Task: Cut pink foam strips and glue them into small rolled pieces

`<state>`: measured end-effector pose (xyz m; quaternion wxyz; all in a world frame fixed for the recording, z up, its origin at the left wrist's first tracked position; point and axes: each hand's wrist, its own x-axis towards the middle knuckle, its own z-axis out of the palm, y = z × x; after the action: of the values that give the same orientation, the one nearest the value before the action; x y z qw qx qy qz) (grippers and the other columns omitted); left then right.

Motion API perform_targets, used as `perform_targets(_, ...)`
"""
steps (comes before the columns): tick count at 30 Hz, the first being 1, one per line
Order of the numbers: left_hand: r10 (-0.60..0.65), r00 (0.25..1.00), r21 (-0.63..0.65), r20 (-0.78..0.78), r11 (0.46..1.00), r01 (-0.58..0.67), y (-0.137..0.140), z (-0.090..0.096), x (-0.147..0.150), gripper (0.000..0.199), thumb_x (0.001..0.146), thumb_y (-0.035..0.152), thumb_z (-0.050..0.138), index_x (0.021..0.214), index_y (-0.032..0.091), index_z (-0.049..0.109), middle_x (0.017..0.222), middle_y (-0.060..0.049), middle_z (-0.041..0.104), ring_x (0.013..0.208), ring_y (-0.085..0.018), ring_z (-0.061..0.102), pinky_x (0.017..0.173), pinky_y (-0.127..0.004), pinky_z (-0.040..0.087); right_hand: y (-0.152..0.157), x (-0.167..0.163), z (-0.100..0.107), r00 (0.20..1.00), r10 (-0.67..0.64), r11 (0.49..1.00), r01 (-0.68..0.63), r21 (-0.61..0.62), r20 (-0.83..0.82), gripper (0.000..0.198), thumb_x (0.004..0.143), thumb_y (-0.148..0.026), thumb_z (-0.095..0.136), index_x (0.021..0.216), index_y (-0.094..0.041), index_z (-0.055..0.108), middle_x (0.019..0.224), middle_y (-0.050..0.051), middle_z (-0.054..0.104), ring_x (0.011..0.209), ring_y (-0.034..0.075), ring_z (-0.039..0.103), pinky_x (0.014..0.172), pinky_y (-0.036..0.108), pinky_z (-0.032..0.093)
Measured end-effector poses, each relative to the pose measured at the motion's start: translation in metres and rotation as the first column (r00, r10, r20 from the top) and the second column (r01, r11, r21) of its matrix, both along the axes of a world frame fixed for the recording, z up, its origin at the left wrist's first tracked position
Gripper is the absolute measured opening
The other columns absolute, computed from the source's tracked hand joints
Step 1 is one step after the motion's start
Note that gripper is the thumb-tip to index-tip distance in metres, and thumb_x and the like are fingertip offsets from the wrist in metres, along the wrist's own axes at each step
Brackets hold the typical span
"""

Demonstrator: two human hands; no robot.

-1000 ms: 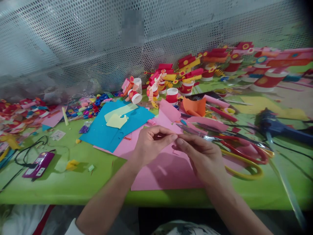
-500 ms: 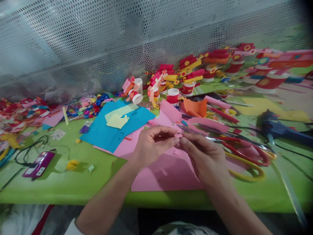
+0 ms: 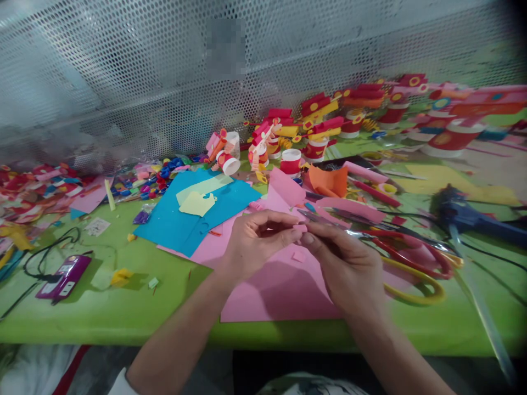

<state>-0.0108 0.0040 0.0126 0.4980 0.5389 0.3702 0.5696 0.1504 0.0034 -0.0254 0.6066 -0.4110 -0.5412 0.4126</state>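
Observation:
A small pink paper piece is pinched between the fingertips of both hands. My left hand grips it from the left with thumb and forefinger. From the other side my right hand holds it the same way. Below them lies a large pink sheet with another small pink scrap on it. Blue sheets with a cut pale yellow piece lie beyond my left hand. Close to my right hand are red-handled scissors and scissors with a yellow handle.
A dark glue gun with a clear glue stick lies at the right. A purple power adapter with a black cable sits at the left. Red paper-cup models stand along the back by a perforated metal screen.
The pink piece has turned a little between my fingertips, and its flat side shows more. Both hands stay in nearly the same place.

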Motion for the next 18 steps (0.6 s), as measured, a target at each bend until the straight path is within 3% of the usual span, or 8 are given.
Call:
perform_targets(9,0.034,0.999,-0.094,0.042,0.995,-0.029,0.0021,0.0023,-0.0014,0.020,0.072,0.028,0.091,0.087,0.020,0.081,0.087,-0.003,0.081,0.080,-0.017,0.076,0.077,-0.029,0.063,-0.0054,-0.0058,0.0115,0.993,-0.026,0.995,0.015,0.094,0.115,0.015,0.088,-0.025,0.078,0.099,-0.034,0.082,0.092,-0.003,0.079,0.074,0.013,0.070,0.063,0.024,0.060)
perform_targets(14,0.055,0.996,-0.097,0.072,0.994,-0.048,0.0019,0.0018,0.0012,0.020,0.071,0.027,0.092,0.085,0.019,0.080,0.080,-0.001,0.079,0.073,-0.015,0.075,0.073,-0.028,0.062,-0.0033,-0.0070,0.0095,0.993,-0.021,1.000,0.018,0.025,0.114,0.011,0.087,-0.029,0.080,0.097,-0.031,0.082,0.089,-0.002,0.079,0.068,0.013,0.068,0.060,0.024,0.058)
perform_targets(18,0.073,0.988,-0.170,0.135,0.984,-0.049,0.0028,-0.0007,0.0015,0.022,0.068,0.027,0.093,0.082,0.018,0.080,0.078,-0.001,0.077,0.073,-0.014,0.073,0.075,-0.027,0.061,0.0010,-0.0063,0.0083,0.999,0.021,0.996,-0.017,-0.091,0.040,0.014,0.082,-0.034,0.084,0.095,-0.029,0.084,0.082,0.000,0.079,0.066,0.014,0.068,0.059,0.026,0.059)
